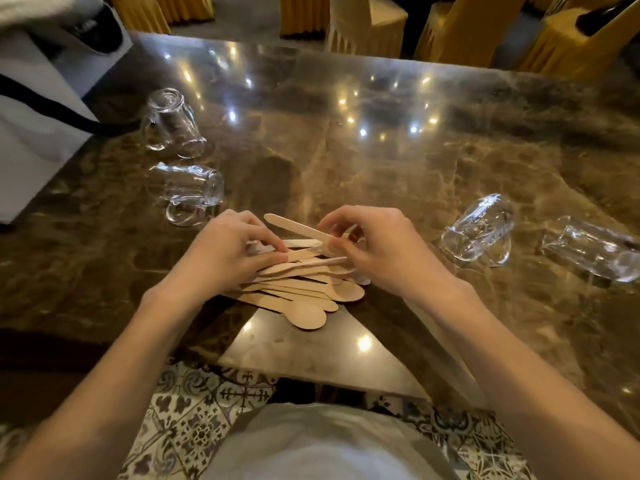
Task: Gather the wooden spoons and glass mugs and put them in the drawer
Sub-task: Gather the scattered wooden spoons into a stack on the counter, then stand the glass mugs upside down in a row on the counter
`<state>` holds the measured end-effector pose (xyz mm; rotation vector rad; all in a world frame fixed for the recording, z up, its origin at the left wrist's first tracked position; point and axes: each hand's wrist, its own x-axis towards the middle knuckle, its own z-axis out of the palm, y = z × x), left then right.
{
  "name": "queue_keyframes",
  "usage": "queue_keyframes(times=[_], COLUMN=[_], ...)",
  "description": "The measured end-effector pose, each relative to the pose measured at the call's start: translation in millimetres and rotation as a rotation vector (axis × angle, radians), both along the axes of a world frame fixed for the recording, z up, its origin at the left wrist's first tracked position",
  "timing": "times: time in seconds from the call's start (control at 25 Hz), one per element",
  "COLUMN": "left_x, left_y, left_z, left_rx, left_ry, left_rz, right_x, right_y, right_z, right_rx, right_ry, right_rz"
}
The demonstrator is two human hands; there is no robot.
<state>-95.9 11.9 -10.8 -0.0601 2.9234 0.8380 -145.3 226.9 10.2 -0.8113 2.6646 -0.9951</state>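
Observation:
A pile of several pale wooden spoons [304, 292] lies near the front edge of a glossy brown marble table [398, 161]. My left hand [228, 247] presses on the pile's left side, fingers pinching spoon handles. My right hand [377, 244] holds one wooden spoon [294, 226] by its end, the handle pointing up and left. Glass mugs lie on their sides: one at far left [171, 124], one below it [188, 188], one at the right [479, 228] and one by the right edge [592, 249]. No drawer is in view.
A white cloth-covered stand with a black strap [38, 112] stands at the left. Gold-covered chairs [367, 26] line the far side. Patterned floor tiles [194, 420] show below the table's front edge.

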Motion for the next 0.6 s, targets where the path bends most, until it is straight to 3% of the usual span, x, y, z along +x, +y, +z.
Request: queue_keyframes(times=[0.24, 0.4, 0.48, 0.6], left_x=[19.6, 33.1, 36.8, 36.3], left_y=[-17.9, -48.7, -69.6, -91.3], left_z=[5.7, 3.4, -0.2, -5.3], left_rx=[0.132, 0.106, 0.051, -0.199], left_ry=[0.127, 0.258, 0.294, 0.328], left_rz=[0.025, 0.222, 0.333, 0.339], right_x=[6.3, 13.2, 14.7, 15.1], right_y=[-9.7, -19.9, -22.1, -22.0], right_z=[-4.8, -13.5, -18.3, -19.8], right_rx=[0.033, 0.100, 0.141, 0.177], right_ry=[0.050, 0.076, 0.117, 0.163], right_rz=[-0.016, 0.049, 0.062, 0.066])
